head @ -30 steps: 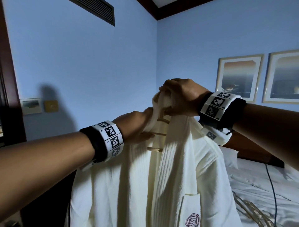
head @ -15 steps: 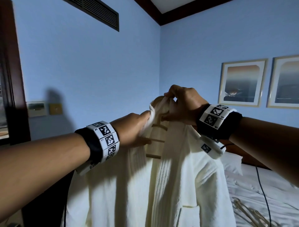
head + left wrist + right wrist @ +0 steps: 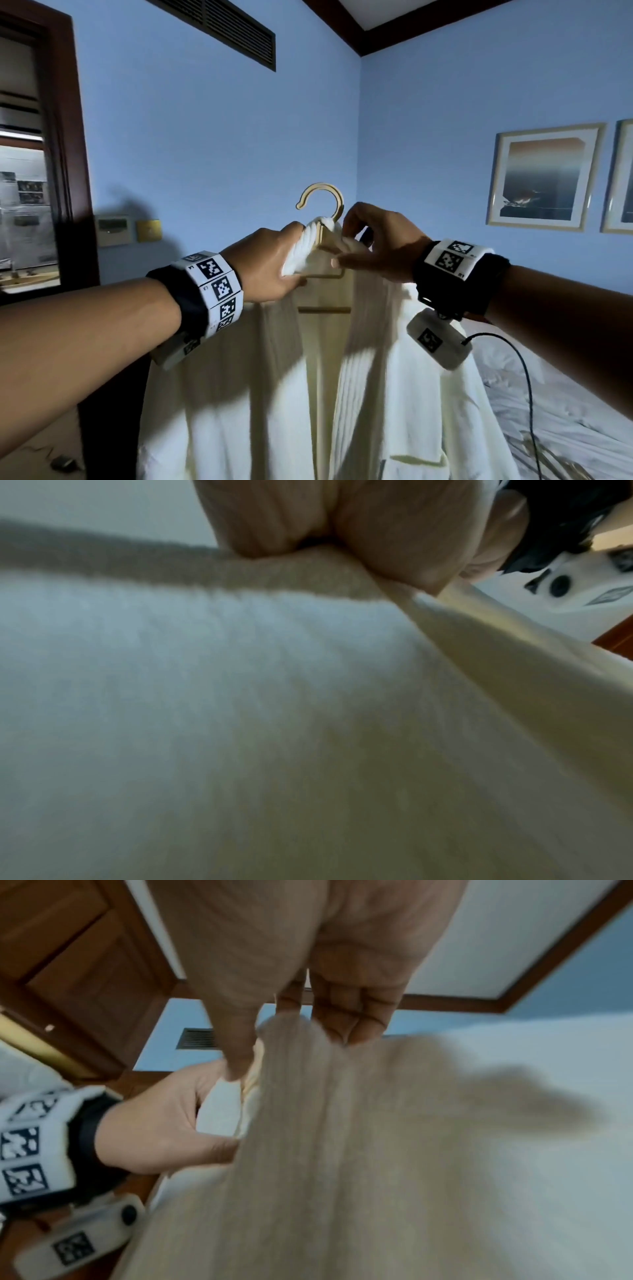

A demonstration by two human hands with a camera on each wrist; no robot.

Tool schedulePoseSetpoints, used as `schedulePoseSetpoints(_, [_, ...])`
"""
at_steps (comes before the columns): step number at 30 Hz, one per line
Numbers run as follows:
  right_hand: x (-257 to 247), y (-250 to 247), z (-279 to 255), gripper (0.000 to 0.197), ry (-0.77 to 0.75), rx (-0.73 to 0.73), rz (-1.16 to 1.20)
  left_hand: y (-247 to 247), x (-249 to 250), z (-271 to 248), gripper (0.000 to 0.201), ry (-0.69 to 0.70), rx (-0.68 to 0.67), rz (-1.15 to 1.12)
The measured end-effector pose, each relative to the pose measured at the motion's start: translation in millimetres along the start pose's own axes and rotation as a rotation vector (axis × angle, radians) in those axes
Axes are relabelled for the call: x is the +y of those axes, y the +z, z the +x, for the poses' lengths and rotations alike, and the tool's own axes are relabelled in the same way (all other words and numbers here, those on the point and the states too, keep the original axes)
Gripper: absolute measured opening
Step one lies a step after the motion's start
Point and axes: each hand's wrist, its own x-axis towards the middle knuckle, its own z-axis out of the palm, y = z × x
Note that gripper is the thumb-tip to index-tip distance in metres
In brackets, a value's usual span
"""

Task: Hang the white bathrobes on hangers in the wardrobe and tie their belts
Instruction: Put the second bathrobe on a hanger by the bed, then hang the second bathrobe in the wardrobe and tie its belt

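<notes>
Head view shows you holding a white bathrobe up in front of the blue wall, draped over a pale wooden hanger whose rounded hook rises free above the collar. Your left hand is clamped on the bunched, ribbed collar and the hanger's shoulder. Your right hand pinches the collar fabric just beside the hook's neck, close to the left hand. The hanger's arms are hidden under the cloth; only two crossbars show in the open front. The robe's lower part is cut off by the frame, so no belt is visible. Both wrist views are blurred, filled with soft terry weave. A rumpled bed lies to your right.
</notes>
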Motion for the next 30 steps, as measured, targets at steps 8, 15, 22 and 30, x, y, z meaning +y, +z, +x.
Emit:
schedulePoseSetpoints(8, [-10.8, 34.4, 8.7, 0.057, 0.019, -0.343, -0.099, -34.0, -48.7, -26.2, 0.067, -0.1, 0.081, 0.041])
schedulePoseSetpoints(15, [-44.8, 61.8, 40.1, 0.082, -0.013, -0.169, -0.109, -71.2, -96.9, -83.8, 0.078, -0.263, -0.145, -0.435])
schedulePoseSetpoints(22, [-96.4, 97.9, 49.8, 0.069, -0.279, -0.281, 0.197, -120.6, -118.1, -155.2, 0.047, -0.317, -0.152, 0.181])
schedulePoseSetpoints(30, [-169.7, 136.8, 61.9, 0.04, -0.737, -0.306, 0.09, -194.8, -118.9, -270.9, 0.076, -0.385, -0.023, 0.471])
